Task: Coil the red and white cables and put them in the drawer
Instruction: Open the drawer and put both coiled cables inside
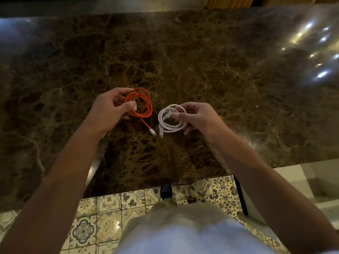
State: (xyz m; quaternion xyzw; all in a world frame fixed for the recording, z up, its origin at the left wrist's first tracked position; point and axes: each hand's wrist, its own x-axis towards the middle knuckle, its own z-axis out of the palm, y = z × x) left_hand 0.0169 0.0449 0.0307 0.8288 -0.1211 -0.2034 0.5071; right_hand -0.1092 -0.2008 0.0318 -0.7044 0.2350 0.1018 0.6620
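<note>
Fingers of the left hand (108, 107) pinch the red cable (141, 105) — a loose coil, one white-tipped plug dangling. The right hand (194, 116) pinches the white cable (169, 119), also coiled — both above the marble table (183, 61). No legible writing.

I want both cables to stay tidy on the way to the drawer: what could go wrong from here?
1. The red cable is only pinched at one side by the left hand, so its loops may spring open.
2. The plug ends of it and the white cable, held by the right hand, dangle close together and could tangle.
3. No drawer is in view; opening one may require freeing a hand.
</note>
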